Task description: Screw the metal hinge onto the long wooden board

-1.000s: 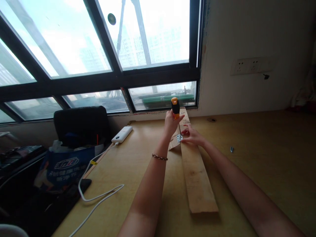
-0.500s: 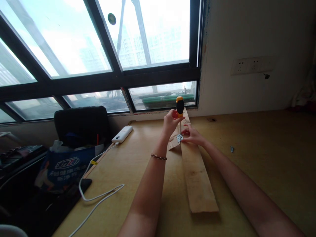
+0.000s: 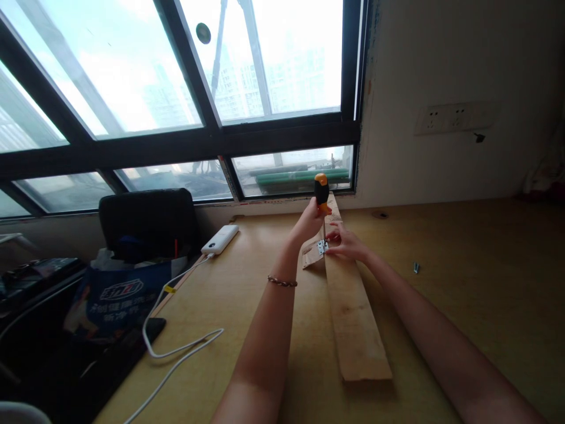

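My left hand [image 3: 312, 219] is closed around the yellow-and-black handle of a screwdriver [image 3: 322, 189], which stands upright with its shaft pointing down. Below it, a silver metal hinge [image 3: 322, 247] lies across a long wooden board [image 3: 359, 318] and a smaller piece of wood [image 3: 311, 255] on its left side. My right hand [image 3: 347, 243] rests on the board, thumb and fingers gripping at the hinge's right edge. The screwdriver's tip meets the hinge area, though the fingers and distance hide the exact contact.
Loose screws [image 3: 416, 268] lie on the table [image 3: 468, 306] to the right. At the left edge is a white power bank [image 3: 220, 239] with a white cable [image 3: 152, 347]. A black chair [image 3: 148, 221] and a blue bag [image 3: 119, 300] stand left of the table. Windows and a wall border the back.
My left hand has shifted its grip on the screwdriver handle, turning and closing further round it. The handle has turned a little. My right hand stays at the hinge.
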{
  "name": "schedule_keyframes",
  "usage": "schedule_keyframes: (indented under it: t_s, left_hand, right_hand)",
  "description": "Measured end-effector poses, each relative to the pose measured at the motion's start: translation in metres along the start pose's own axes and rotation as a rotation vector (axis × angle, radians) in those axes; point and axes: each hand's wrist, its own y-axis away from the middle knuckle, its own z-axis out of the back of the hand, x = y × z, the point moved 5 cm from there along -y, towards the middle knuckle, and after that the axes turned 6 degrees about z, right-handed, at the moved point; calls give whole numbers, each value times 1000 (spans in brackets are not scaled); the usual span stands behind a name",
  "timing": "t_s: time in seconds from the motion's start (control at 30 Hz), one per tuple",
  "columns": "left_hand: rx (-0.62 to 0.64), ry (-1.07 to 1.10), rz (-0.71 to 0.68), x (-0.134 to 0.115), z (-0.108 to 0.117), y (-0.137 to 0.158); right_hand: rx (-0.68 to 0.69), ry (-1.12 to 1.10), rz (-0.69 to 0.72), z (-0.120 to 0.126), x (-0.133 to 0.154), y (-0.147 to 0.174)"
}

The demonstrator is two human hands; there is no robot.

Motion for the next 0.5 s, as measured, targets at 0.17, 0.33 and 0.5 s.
schedule_keyframes:
  t_s: [0.17,0.33,0.5]
  left_hand:
    - [-116,7,72,12,-9,-3]
    - [-224,-40,-4,13,-8,-6]
    - [-358,-371,-116,-5,3,1]
  right_hand:
    - [3,24,0,1,3,0]
    - [1,12,-8,1,3,0]
    - [-1,-3,-1,1,2,0]
